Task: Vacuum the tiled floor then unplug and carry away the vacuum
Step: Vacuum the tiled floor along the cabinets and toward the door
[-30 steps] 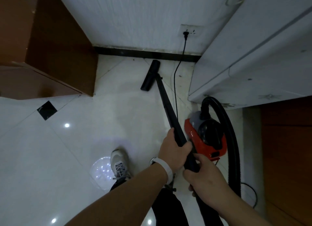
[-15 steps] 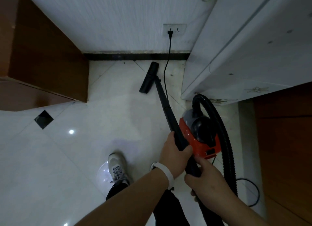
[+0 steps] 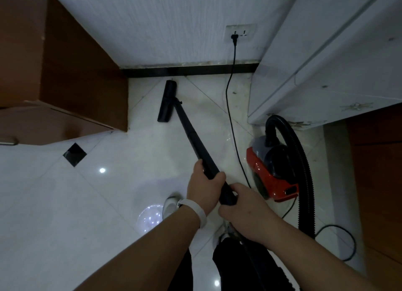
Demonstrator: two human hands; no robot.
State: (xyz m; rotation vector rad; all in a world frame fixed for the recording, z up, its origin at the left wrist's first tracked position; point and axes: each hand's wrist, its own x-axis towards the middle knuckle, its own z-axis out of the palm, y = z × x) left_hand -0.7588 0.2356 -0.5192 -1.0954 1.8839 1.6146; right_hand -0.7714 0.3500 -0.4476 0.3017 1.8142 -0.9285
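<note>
Left hand (image 3: 204, 188) and right hand (image 3: 243, 212) both clamped round black wand (image 3: 195, 138). Flat floor head (image 3: 167, 101) pressed on white tiled floor (image 3: 65, 203) near skirting. Red-and-grey vacuum (image 3: 272, 173) parked right, ribbed hose (image 3: 304, 171) looped over; cord (image 3: 231, 107) plugged into wall socket (image 3: 240, 32).

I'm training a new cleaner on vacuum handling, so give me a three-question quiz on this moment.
1. True or false: the black power plug sits in the white wall socket.
2. Which hand grips the black vacuum wand nearer the black floor nozzle? A left, B right
3. Fill in: the red canister vacuum sits on the wand's ___ side.

Key: 1 true. 2 A: left hand is ahead of the right hand. 3 right.
</note>
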